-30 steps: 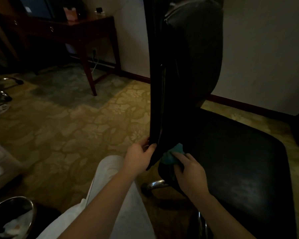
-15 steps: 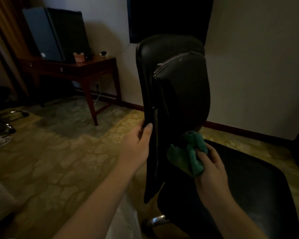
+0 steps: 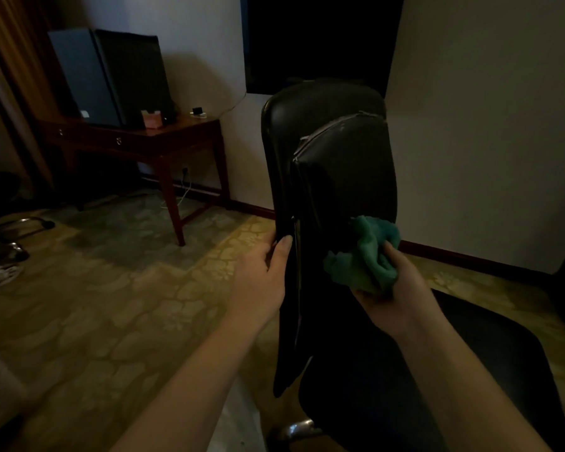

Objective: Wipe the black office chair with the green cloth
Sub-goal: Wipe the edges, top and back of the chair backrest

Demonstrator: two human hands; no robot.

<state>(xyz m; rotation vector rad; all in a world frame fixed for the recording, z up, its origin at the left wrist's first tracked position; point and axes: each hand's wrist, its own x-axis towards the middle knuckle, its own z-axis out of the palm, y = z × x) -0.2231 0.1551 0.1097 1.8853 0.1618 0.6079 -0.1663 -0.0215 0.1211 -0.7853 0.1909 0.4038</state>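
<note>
Black glossy chair (image 3: 333,164), backrest upright, long axis vertical, seat toward lower right. Left hand (image 3: 261,275) grips backrest's left edge; right hand (image 3: 392,288) clutches bunched green cloth (image 3: 362,256) against backrest front.

— How does the chair (image 3: 340,177) look?
— Smooth black leather-look, slight sheen under my left grip (image 3: 258,282). The cloth (image 3: 362,259) in my right grip (image 3: 395,288) is fuzzy, matt terry
— And the counter (image 3: 183,129)?
— Glossy dark wood
</note>
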